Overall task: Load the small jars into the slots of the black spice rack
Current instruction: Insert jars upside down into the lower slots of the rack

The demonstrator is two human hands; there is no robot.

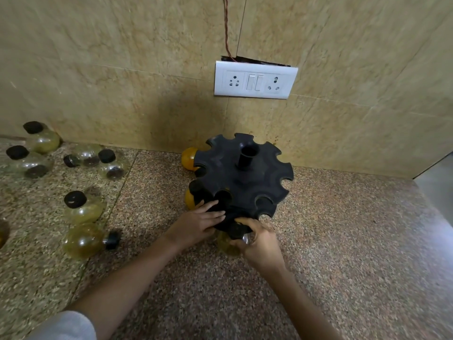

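The black round spice rack (247,182) stands on the speckled counter by the tiled wall, its rim cut with open slots. Two orange-filled jars hang at its left side, one at the back (189,157) and one lower down (190,198). My left hand (199,223) rests on the rack's near rim with straight fingers. My right hand (259,241) grips a yellowish jar (226,244) by its black cap at a near slot. Several loose jars with black caps lie at the left, such as one upright (82,208) and one on its side (84,240).
A white switch and socket plate (255,81) is on the wall above the rack, with a thin wire (226,28) running up from it. More jars (41,139) cluster at the far left by the wall. The counter's right edge (431,190) drops away.
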